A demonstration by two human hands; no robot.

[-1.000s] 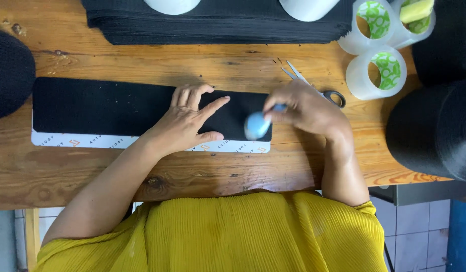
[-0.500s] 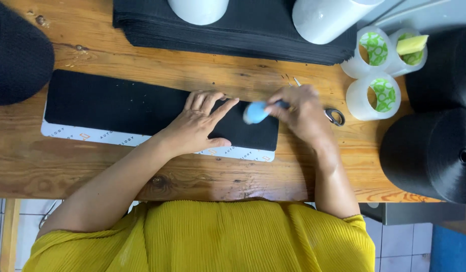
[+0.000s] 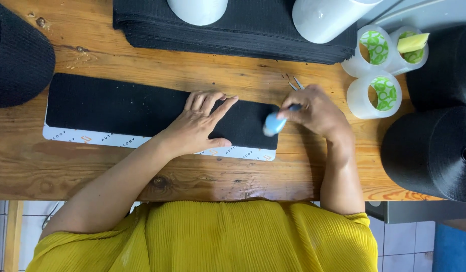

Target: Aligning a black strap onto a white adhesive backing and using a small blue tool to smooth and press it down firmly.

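I see my left hand (image 3: 197, 128) lying flat with fingers spread on the long black strip (image 3: 117, 108), which runs sideways across the counter (image 3: 142, 65), while my right hand (image 3: 316, 111) fingers pinch a blue tool (image 3: 274, 123) at the strip's right end.

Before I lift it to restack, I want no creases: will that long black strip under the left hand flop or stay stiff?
Likely floppy: the black strip lies thin and flat on the wooden table, pressed by the left hand. Its white backing may stiffen it slightly. Probably light, like the stacked sheets.
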